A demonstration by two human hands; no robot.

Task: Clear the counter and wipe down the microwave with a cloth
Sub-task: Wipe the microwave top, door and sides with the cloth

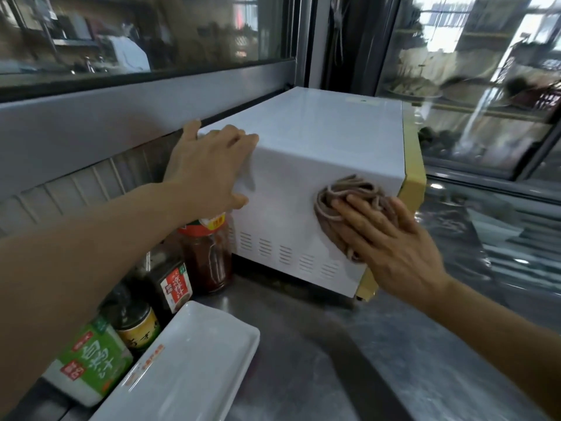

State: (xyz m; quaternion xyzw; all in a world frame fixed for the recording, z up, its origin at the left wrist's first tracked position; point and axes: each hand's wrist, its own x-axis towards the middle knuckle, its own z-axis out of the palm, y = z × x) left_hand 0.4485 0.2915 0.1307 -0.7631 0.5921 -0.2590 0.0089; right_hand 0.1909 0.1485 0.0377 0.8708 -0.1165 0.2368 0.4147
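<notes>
A white microwave [312, 147] with a yellow front edge stands on the steel counter [318, 344], its side panel facing me. My left hand [209, 168] grips the rear top corner of the microwave, fingers spread over the edge. My right hand [391, 247] lies flat on a crumpled brown cloth [349, 196], pressing it against the side panel near the front edge, above the vent slots.
A red-capped sauce jar [206, 253] stands against the microwave's rear corner. Dark sauce bottles [170, 287] and a green-labelled bottle [91, 360] line the left. A white rectangular tray [188, 366] lies at the front left. Glass display cases stand behind and to the right.
</notes>
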